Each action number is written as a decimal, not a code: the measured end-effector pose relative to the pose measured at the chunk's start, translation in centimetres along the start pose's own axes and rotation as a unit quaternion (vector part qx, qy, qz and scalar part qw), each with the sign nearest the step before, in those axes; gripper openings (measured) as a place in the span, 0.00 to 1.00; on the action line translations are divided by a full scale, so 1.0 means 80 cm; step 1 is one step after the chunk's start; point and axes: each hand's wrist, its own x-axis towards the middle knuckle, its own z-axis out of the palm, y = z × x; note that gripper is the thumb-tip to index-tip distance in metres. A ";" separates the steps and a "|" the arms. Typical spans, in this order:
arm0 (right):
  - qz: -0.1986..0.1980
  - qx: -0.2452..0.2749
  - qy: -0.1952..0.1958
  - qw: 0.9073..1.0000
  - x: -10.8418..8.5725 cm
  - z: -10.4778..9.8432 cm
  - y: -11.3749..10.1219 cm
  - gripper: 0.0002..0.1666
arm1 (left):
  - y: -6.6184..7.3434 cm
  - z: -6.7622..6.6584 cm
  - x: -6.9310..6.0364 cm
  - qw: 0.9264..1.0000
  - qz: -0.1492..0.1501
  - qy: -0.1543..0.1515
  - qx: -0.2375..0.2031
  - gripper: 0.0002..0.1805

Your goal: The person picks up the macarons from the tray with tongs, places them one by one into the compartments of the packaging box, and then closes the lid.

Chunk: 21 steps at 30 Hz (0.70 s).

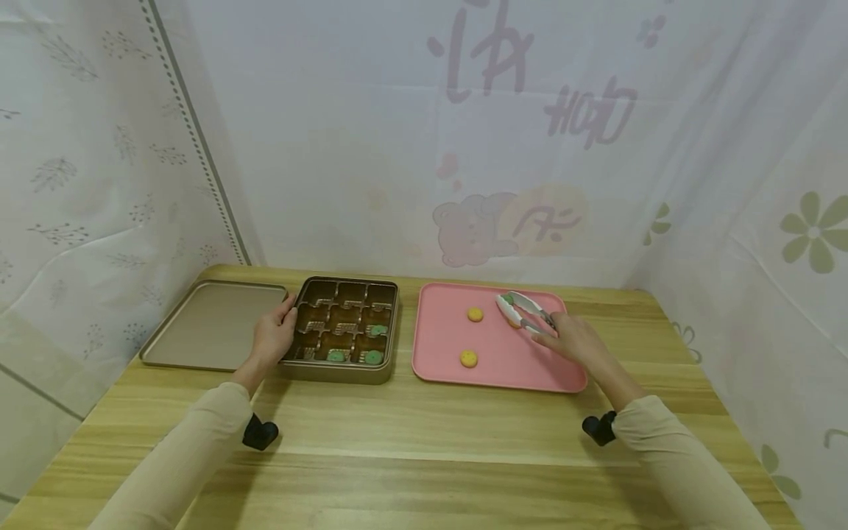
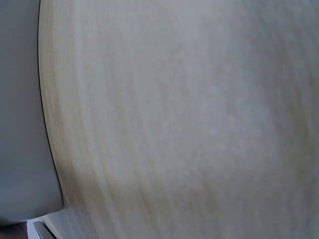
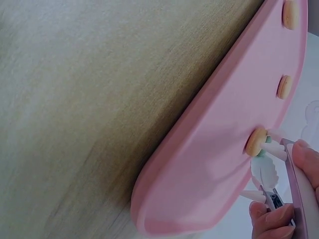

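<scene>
My left hand [image 1: 274, 335] grips the left rim of a brown box [image 1: 358, 374] with a divided insert. Green round pieces lie in its right middle [image 1: 378, 330], front middle [image 1: 336, 355] and front right [image 1: 374, 358] compartments. On the right, my right hand [image 1: 575, 340] holds white-tipped tongs [image 1: 535, 328] over the pink tray [image 1: 440, 331]. A green piece [image 1: 508, 299] is at the tong tips, beside a partly hidden yellow piece [image 1: 513, 323]. The right wrist view shows that yellow piece [image 3: 256, 141] on the tray, with fingers [image 3: 273, 219] around the tongs [image 3: 300, 194].
Two more yellow pieces [image 1: 475, 314] [image 1: 469, 358] lie apart on the pink tray. A flat brown lid or tray [image 1: 212, 324] lies left of the box on the wooden table [image 1: 397, 456]. Patterned cloth [image 1: 331, 147] hangs behind and at both sides.
</scene>
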 end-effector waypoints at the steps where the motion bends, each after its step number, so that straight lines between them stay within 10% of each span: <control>1: 0.000 0.000 0.001 1.000 0.000 0.000 0.000 0.22 | 0.000 0.000 0.000 1.000 0.000 -0.001 0.000 0.26; 21: -0.022 0.006 0.036 0.999 -0.009 0.000 0.003 0.22 | 0.002 0.000 0.000 1.000 -0.005 0.002 0.011 0.26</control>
